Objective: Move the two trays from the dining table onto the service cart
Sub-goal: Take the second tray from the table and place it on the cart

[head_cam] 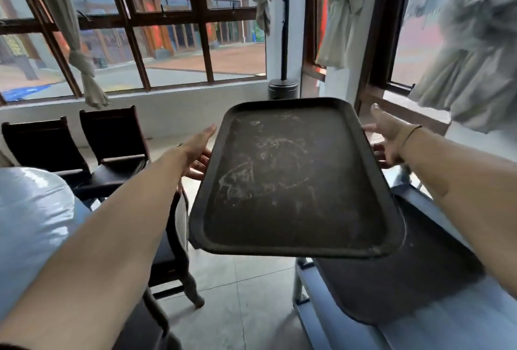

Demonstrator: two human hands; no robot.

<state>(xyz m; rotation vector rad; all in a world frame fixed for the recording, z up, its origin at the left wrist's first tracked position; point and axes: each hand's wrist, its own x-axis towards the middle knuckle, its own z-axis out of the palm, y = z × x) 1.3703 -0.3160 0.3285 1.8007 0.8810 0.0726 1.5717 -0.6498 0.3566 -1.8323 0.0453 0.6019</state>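
Two bare arms reach forward. Second tray [397, 288] lies flat on the cart [436, 330], low right. Above it, a dark scuffed tray [293, 182] is held in the air, tilted. Left hand [195, 154] grips its left edge, fingers under; right hand [387, 142] holds the right edge. Worktop [30, 224] at left, chairs [112, 140] and window [156, 22] beyond.

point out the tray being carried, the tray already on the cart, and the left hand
carried tray [293, 182], head view, middle of its scuffed inner surface
tray on the cart [405, 279], head view, bare dark surface below the carried tray
left hand [195, 151], head view, back of the hand at the tray's left edge
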